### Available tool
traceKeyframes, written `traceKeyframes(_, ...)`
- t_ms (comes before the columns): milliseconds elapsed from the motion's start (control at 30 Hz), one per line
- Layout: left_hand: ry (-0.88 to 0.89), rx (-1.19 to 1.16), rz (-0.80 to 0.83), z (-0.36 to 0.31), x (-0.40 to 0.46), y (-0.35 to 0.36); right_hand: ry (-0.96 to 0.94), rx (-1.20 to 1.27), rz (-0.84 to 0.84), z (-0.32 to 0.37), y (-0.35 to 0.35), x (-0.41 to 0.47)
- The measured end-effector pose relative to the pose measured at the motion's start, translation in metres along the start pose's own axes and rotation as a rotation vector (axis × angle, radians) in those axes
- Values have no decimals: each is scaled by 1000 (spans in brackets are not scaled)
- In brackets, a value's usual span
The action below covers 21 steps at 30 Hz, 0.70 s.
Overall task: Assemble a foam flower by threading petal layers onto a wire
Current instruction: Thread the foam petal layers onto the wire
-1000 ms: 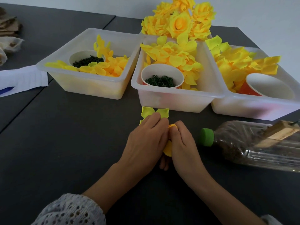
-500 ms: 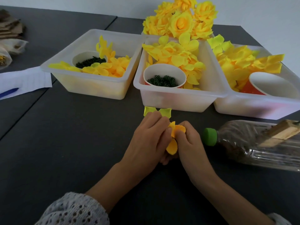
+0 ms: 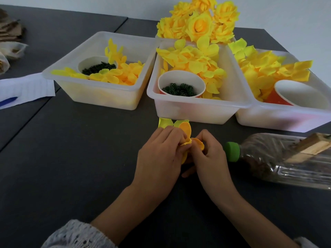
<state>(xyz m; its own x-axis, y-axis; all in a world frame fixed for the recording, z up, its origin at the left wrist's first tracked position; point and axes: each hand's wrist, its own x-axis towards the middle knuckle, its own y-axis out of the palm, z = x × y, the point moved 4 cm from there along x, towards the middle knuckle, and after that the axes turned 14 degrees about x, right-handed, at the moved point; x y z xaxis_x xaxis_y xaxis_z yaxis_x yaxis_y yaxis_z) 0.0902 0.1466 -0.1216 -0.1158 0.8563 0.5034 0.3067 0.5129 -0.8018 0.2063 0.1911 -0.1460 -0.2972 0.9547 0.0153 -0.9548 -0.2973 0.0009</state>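
Orange petal layer [image 3: 188, 138] sits pinched between both hands over the table [image 3: 71, 158], left hand [image 3: 161, 154] and right hand [image 3: 209, 154] closed on it from opposite sides. Wire not visible; its direction cannot be told. Pale petal piece [image 3: 165, 123] lies just beyond the left fingertips, nearer that hand.

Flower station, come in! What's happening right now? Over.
Left hand and right hand both pinching the orange foam petal layer. Wire not visible. Green-capped bottle lying just right, not blocking.

You are looking down at a dark grey table [image 3: 75, 158], matte and evenly lit by soft, diffuse light. Seams [image 3: 34, 111] split its surface into separate panels (one runs diagonally at your left, another toward the far edge). Behind the table stands a plain pale wall [image 3: 89, 6], bare and slightly bluish.
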Motion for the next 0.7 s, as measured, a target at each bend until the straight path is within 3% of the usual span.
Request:
traceKeyframes(300,-55,-95,14,6,-2,3,156,151,101,-2,3,8)
traceKeyframes(700,-391,-535,-14,26,-1,16,259,441,6,-7,2,7)
